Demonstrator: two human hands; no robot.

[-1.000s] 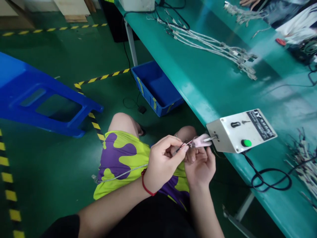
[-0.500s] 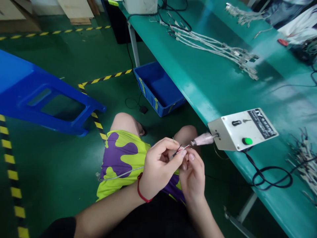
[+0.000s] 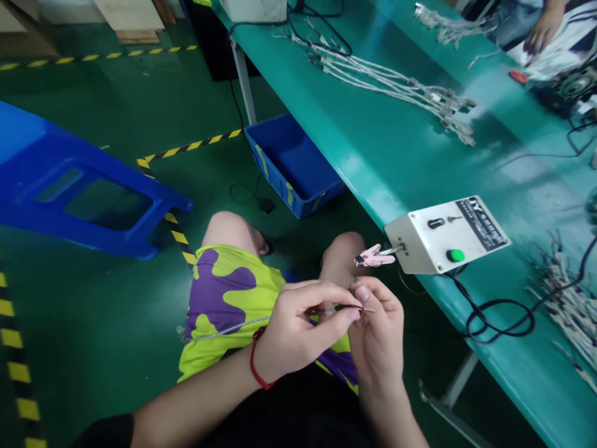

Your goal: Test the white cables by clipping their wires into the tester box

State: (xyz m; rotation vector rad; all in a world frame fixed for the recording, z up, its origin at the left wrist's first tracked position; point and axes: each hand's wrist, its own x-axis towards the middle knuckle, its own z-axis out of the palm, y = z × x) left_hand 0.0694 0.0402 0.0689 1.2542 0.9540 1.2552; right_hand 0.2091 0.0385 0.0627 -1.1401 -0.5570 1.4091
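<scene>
Teal worktop (image 3: 420, 155) runs diagonally up and to the right of the hands, its near edge just beyond them. In the head view, the left hand (image 3: 298, 330) is pinched shut on a thin grey cable (image 3: 224, 328), thumb and forefinger closed near its stripped end, with the rest of the cable trailing left across the yellow-and-purple shorts (image 3: 224, 292). The right hand (image 3: 377, 336) sits just beside the left, touching it at the fingertips, and its fingers close on the fine wire ends (image 3: 361, 308) that poke out between the two hands. Both hands are held together over the lap, below the worktop's edge.

Just above the right hand, a white control box (image 3: 443, 236) rests at the worktop's edge, with a green button (image 3: 454, 255) on top and a pink clip-like tip (image 3: 370, 256) jutting from its side toward the hands, apart from them. A black cord (image 3: 494, 317) loops from the box, right of the hands. Farther up the worktop lies a spread bundle of pale cables (image 3: 396, 84), and more wire ends (image 3: 559, 305) pile at the far right. Another person's hand (image 3: 536, 34) shows at the top right corner.

Left of the hands the floor (image 3: 93, 298) is green with yellow-and-black tape lines (image 3: 186, 149). A blue bin (image 3: 293, 165) stands under the worktop, and a blue plastic stool (image 3: 74, 186) lies well to the left.
</scene>
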